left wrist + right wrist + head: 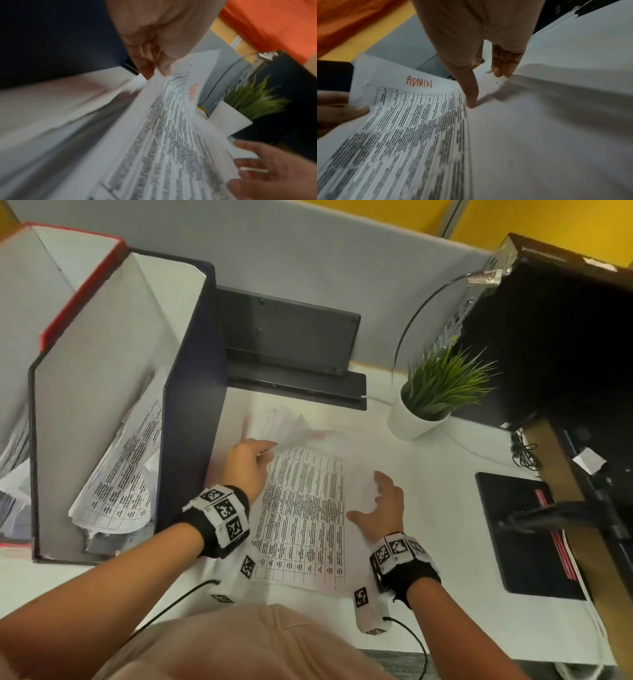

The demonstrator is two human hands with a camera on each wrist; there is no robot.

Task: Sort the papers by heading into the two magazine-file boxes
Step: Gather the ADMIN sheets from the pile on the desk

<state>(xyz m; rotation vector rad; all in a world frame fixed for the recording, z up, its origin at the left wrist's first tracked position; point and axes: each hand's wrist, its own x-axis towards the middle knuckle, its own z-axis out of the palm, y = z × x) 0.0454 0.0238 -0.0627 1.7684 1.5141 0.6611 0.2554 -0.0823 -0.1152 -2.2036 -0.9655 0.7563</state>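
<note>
A printed table sheet (305, 508) with "ADMIN" written in red (419, 81) lies partly raised on the paper pile in the middle of the desk. My left hand (251, 463) pinches its far left corner between thumb and fingers (159, 65). My right hand (380, 508) hovers open at the sheet's right edge; its thumb tip (471, 102) touches the sheet's edge and its fingers (501, 67) touch the paper beneath. At the left stand the dark navy file box (191, 371), with several curled sheets (120, 474) inside, and the red-edged file box (82, 285).
A potted green plant (438, 385) stands right of the pile. Behind the pile is a black stand (291, 337). A black computer tower (565, 337) and a black pad (524, 535) take up the right side. Cables run from my wrist cameras toward my body.
</note>
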